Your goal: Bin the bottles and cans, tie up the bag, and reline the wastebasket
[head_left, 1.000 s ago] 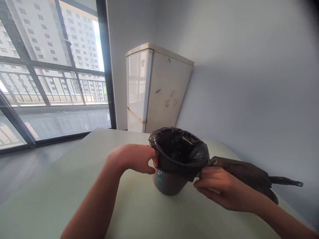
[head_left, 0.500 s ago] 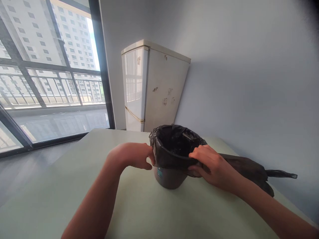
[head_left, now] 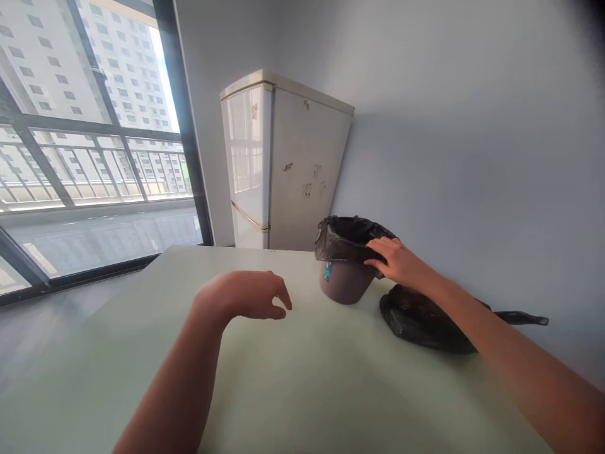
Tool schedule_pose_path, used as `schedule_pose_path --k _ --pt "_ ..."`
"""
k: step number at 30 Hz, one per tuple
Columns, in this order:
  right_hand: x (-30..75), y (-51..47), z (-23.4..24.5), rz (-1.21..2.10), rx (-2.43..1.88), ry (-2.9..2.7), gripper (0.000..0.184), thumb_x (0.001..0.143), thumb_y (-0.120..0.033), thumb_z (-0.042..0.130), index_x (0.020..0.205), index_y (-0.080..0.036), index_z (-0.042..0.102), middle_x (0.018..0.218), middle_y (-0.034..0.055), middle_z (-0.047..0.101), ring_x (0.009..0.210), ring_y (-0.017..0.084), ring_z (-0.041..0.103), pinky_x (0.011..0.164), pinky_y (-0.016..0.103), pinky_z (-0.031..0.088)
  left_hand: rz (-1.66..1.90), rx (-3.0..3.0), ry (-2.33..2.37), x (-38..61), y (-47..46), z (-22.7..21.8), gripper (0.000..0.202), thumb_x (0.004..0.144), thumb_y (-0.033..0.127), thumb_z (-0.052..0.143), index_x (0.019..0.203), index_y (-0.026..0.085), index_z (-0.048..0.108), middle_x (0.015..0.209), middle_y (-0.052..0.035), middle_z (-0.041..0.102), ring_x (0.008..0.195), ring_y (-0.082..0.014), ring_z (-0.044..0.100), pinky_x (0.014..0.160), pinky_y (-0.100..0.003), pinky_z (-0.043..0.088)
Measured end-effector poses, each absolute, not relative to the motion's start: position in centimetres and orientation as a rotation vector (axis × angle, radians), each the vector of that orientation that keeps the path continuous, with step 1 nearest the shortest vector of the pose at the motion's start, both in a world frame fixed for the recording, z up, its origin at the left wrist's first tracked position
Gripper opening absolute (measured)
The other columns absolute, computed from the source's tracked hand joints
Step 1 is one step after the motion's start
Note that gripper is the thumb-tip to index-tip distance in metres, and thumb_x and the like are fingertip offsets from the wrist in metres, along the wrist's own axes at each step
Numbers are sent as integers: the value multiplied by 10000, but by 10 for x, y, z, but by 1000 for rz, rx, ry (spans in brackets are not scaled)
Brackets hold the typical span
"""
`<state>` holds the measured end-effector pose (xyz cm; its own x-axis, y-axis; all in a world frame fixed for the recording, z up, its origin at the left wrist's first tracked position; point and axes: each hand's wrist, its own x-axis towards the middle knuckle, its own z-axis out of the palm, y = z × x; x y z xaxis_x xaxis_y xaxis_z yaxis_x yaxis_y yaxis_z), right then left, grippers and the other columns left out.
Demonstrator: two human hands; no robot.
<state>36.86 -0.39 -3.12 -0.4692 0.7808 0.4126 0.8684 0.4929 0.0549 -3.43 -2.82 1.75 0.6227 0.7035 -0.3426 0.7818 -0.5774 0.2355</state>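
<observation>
Hands [head_left: 253,295] and forearms [head_left: 177,372] are bare — as far as visible.

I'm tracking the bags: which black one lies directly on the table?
The loose bag beside the bin; the liner, gripped by the right hand, is folded over the bin's rim instead.

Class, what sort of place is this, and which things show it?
Probably a room in an apartment: a refrigerator stands by the wall, and a tall building shows through the large window.
</observation>
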Motion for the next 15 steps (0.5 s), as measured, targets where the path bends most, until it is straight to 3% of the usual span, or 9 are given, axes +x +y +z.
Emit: schedule_pose_path --k 7,15 --pt "436 29 -37 -436 -1618 -2312 378 1029 -535 431 1108 -208 604 1093 152 721 1013 337 644 853 452 453 -293 2466 1187 -34 -29 19 433 900 496 593 1306 453 739 1361 -25 691 1060 -284 716 857 -357 517" --pt "500 22 -45 -583 -1775 -2224 362 1045 -473 491 1174 -166 634 1156 187 726 1052 329 655 827 422 444 -234 2454 1176 -36 -28 16 429 874 478 637 1284 444 757 1342 -35 711 1030 -280 725 785 -320 499"
